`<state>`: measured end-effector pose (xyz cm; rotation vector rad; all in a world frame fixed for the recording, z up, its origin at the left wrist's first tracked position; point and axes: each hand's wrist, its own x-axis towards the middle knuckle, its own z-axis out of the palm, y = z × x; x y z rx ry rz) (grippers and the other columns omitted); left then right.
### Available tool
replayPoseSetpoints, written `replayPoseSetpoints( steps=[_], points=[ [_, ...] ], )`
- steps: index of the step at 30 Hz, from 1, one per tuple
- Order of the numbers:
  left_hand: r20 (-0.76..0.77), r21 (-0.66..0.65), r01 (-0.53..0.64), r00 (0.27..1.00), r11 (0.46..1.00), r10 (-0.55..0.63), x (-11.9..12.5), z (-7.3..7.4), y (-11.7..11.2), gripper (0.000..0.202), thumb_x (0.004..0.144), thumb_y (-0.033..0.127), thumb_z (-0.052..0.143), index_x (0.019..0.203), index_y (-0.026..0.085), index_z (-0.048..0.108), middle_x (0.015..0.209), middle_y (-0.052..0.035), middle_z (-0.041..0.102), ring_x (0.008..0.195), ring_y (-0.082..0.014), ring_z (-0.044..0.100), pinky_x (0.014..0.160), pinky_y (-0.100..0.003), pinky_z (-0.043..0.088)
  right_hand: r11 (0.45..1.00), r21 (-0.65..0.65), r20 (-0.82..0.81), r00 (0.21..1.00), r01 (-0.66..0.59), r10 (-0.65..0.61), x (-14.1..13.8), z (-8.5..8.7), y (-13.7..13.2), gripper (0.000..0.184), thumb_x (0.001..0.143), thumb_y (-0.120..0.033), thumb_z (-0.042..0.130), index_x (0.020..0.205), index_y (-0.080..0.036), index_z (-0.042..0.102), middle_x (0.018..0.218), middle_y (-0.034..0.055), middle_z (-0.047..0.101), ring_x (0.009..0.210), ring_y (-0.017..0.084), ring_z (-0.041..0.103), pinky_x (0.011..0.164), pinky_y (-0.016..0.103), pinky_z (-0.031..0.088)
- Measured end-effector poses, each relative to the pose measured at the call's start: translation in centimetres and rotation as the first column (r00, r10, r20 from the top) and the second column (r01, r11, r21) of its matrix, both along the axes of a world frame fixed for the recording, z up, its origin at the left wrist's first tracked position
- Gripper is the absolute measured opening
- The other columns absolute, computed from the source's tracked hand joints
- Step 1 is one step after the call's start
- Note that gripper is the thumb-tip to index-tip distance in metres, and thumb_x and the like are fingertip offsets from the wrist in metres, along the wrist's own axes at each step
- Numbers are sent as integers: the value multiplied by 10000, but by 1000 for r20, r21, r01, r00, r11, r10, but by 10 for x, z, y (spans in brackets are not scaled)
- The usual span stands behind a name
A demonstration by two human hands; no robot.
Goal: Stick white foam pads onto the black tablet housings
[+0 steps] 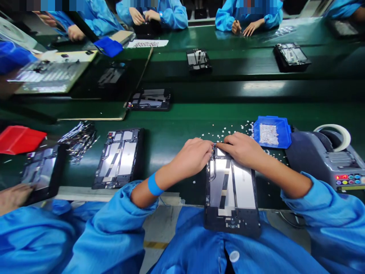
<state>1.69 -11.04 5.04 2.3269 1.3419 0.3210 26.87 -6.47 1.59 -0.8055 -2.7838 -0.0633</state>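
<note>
An opened tablet (245,186), its battery and ribbon cables bared, lies before me with its near end past the table edge against my blue smock. My left hand (196,154) is at the tablet's far left corner, fingers curled and pressed together. My right hand (242,150) meets it there, index finger and thumb at the same far edge. The fingertips nearly touch each other. Whatever small piece they may pinch is hidden. Tiny white bits (225,131) lie scattered just beyond the hands.
A blue tray (286,133) of white bits stands right, beside a grey tape dispenser (308,152). Left are a stack of opened tablets (116,156), a heap of thin strips (81,140) and a red bin (21,139). A co-worker's hand (14,196) holds another tablet. Other people work across the table.
</note>
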Motion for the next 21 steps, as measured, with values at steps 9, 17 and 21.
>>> replayPoseSetpoints(
  steps=[9, 17, 21],
  points=[
    [288, -295, -151, 927, 943, 239, 10, -7, 28, 84, 874, 197, 626, 837, 171, 697, 889, -31, 676, 820, -171, 602, 749, -299, 461, 997, -16, 30, 996, -81, 81, 3, -3, 11, 326, 1065, -164, 482, 1285, -183, 721, 1021, 97, 651, 858, 209, 470, 748, 340, 313],
    [229, -359, -168, 938, 918, 262, 18, -14, 45, 103, 868, 186, 632, 784, 152, 681, 725, 3, 628, 665, -129, 523, 642, -263, 390, 996, -19, 18, 996, -87, 87, 3, -8, 12, 305, 1076, -178, 484, 1286, -180, 706, 1014, 90, 632, 873, 207, 435, 733, 346, 271],
    [227, -365, -162, 939, 917, 257, 20, -13, 47, 109, 872, 172, 625, 774, 151, 668, 686, 17, 600, 643, -123, 500, 624, -258, 366, 996, -9, -6, 996, -87, 87, 3, -8, 12, 278, 1080, -184, 486, 1241, -178, 712, 982, 83, 620, 864, 206, 413, 728, 350, 246]
  ],
)
